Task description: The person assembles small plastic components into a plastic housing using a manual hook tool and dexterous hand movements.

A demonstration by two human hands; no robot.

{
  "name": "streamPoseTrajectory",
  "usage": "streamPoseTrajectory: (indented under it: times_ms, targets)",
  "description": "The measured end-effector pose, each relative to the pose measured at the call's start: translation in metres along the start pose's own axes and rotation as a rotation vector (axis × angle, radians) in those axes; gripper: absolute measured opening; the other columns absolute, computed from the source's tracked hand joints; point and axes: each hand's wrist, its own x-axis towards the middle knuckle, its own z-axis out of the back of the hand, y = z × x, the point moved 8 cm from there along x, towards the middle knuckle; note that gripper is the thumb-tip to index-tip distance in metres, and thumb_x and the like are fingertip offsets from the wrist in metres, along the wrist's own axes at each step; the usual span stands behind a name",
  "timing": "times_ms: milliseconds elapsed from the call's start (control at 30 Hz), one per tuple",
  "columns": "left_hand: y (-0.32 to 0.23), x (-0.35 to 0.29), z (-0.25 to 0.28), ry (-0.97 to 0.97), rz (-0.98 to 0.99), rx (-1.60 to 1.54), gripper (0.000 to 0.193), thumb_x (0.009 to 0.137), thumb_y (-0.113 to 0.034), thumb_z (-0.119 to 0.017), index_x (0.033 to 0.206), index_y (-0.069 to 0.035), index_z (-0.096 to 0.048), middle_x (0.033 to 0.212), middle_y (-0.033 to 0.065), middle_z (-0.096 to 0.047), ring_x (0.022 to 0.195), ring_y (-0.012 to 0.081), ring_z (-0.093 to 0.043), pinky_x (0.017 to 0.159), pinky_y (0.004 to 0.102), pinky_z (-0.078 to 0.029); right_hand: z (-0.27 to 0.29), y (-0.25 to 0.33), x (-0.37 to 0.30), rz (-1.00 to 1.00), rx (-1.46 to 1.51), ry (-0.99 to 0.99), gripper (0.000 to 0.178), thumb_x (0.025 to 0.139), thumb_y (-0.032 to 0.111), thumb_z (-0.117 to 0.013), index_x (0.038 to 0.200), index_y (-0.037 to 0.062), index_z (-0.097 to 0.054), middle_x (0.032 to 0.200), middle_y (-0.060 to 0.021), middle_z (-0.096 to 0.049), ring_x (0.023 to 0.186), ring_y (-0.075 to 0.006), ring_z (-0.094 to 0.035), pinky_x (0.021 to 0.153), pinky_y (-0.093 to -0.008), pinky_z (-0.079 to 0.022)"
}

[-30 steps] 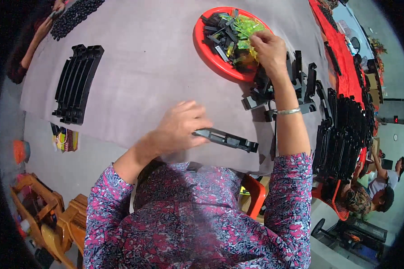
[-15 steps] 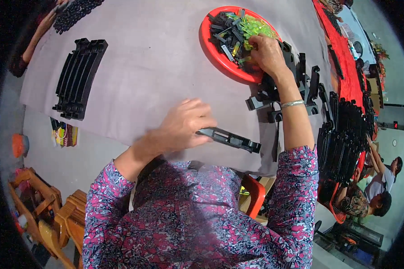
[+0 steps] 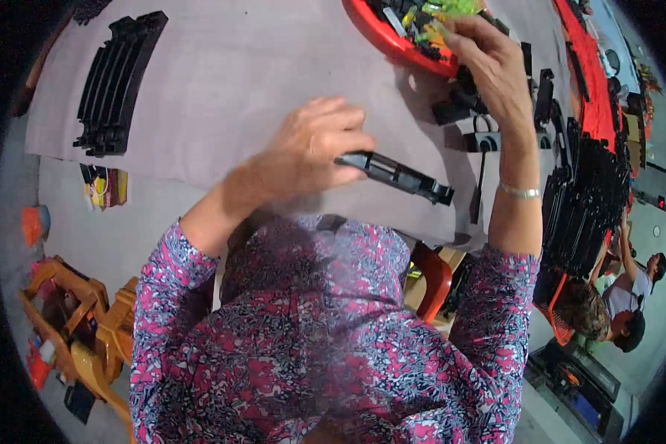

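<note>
My left hand (image 3: 322, 140) is closed round one end of a long black plastic part (image 3: 399, 176) with open slots. The part's free end points right, above the near edge of the cloth-covered table. At the near right rim of a red plastic bowl (image 3: 392, 46), my right hand (image 3: 496, 63) is pinched. A small yellow-green plastic piece (image 3: 438, 29) shows at its fingertips, slightly blurred. The bowl holds small black pieces (image 3: 409, 10) and bright green-yellow pieces (image 3: 459, 6); its far side is cut off by the picture's edge.
Several assembled black parts (image 3: 118, 85) lie side by side at the left of the table. Loose black parts (image 3: 470, 111) lie under and beside my right forearm. A large stack of black parts (image 3: 588, 207) and a red cloth (image 3: 592, 96) are farther right. Other people (image 3: 629, 296) sit beyond.
The view has shifted, so the table and bowl sit higher in the picture. My right hand has drawn back from the bowl's middle to its rim. My left hand keeps its black part.
</note>
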Motion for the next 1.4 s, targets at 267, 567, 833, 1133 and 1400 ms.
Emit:
streamPoseTrajectory:
  times_ms: [267,567,833,1133,1400]
  targets:
    - [-0.013,0.002,-0.004,0.035,0.004,0.033,0.032,0.062,-0.02,-0.08,0.088,-0.007,-0.066,0.08,0.0076,-0.052,0.081,0.0288,-0.054,0.074,0.0408,-0.046,-0.025,0.036,-0.131,-0.091,-0.045,0.308,0.021,0.08,-0.002,-0.062,0.1,-0.0032,-0.068,0.086,-0.0115,-0.063,0.076,-0.0227,-0.062,0.07,-0.0323,-0.049]
    - [-0.023,-0.001,-0.014,0.08,0.017,0.028,0.036,0.061,-0.023,-0.079,0.089,-0.005,-0.065,0.08,0.0084,-0.05,0.08,0.0293,-0.052,0.072,0.0411,-0.046,-0.045,0.055,-0.167,0.015,-0.427,0.067,0.025,0.075,0.002,-0.068,0.099,0.0065,-0.064,0.083,-0.0103,-0.057,0.078,-0.0301,-0.055,0.07,-0.0403,-0.042]
    - [-0.02,0.0,-0.013,0.101,0.008,-0.002,0.036,0.067,-0.028,-0.079,0.091,-0.005,-0.066,0.081,0.0095,-0.051,0.081,0.0302,-0.053,0.073,0.0418,-0.046,-0.047,0.057,-0.159,-0.072,-0.449,0.065,0.015,0.077,-0.002,-0.07,0.092,0.0019,-0.068,0.078,-0.011,-0.063,0.074,-0.0277,-0.06,0.07,-0.0362,-0.048]
    - [-0.021,0.011,-0.022,0.215,0.022,-0.143,0.028,0.077,-0.023,-0.071,0.095,-0.002,-0.067,0.081,0.0121,-0.053,0.081,0.0312,-0.055,0.074,0.0431,-0.047,-0.055,0.049,-0.169,-0.125,-0.361,-0.129,0.013,0.078,0.002,-0.07,0.09,0.0054,-0.068,0.08,-0.0085,-0.066,0.072,-0.0242,-0.061,0.067,-0.0347,-0.046]
    - [-0.025,0.024,-0.032,0.251,0.015,-0.019,0.019,0.078,-0.016,-0.068,0.093,-0.004,-0.068,0.083,0.0103,-0.056,0.083,0.0289,-0.058,0.073,0.0412,-0.049,-0.057,0.047,-0.177,-0.112,-0.327,-0.316,0.013,0.078,-0.003,-0.072,0.09,0.0027,-0.068,0.079,-0.0067,-0.067,0.067,-0.0165,-0.062,0.065,-0.0285,-0.05]
